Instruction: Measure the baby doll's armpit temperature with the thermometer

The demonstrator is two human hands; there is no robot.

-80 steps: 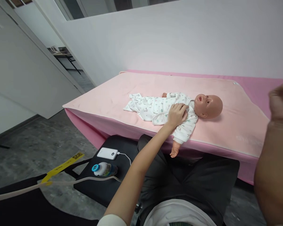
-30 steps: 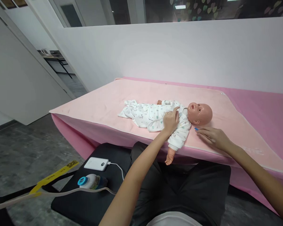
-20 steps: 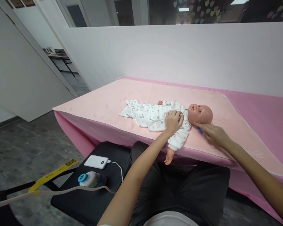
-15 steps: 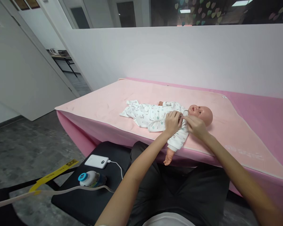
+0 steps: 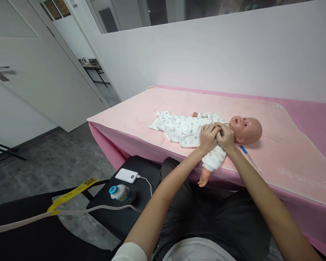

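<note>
A baby doll lies on its back on the pink mat, its head to the right. It wears a white printed top, and one arm hangs over the near edge. My left hand is on the chest, fingers curled and closed on the cloth of the top. Against it, at the collar by the doll's chin, my right hand is closed on the same top. My knuckles hide the exact grip. Beside the head lies a thin clear stick with a blue end, like a thermometer.
On a black chair at the lower left are a white power bank with a cable and a blue-capped bottle. A pale cord crosses it. A wall backs the table; a door stands left.
The view has turned left, so everything sits further right. My right hand has come closer against the left at the collar. The blue-ended stick now shows beside my right forearm.
</note>
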